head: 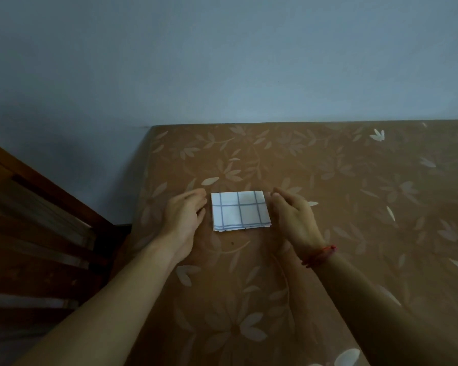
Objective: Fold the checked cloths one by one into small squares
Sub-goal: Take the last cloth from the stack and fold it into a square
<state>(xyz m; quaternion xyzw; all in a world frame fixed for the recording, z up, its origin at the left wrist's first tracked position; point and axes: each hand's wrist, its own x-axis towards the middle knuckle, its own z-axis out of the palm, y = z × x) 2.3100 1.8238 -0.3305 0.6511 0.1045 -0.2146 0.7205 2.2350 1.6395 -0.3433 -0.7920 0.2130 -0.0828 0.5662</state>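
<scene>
- Counted on the counter (354, 233): one checked cloth (240, 211), white with blue-grey lines, folded down to a small rectangle.
- Lying flat between the two hands, with its stacked layers showing along the edge nearest the wrists.
- Counted on the cloth's top face: two lines running away from the hands and one line crossing them.
- Left hand (185, 217): released, fingers loosely bent and grasping nothing, fingertips just beside the cloth's left edge. Cannot tell whether touching it or a hair apart.
- Right hand (292, 220): released too, standing on its edge with the palm facing the cloth, fingers gently curved and holding nothing, tips by the cloth's far right corner.
- Around the right wrist: one red string bracelet (320, 256).
- Under both forearms and beyond the fingertips: one brown cover with pale flowers and leaves, spread over the whole counter.
- Out past the left forearm: one dark wooden piece of furniture (37, 233) with slats, beside the counter's edge.
- Beyond both hands, behind the counter's far edge: one plain grey-blue wall (222, 62).
</scene>
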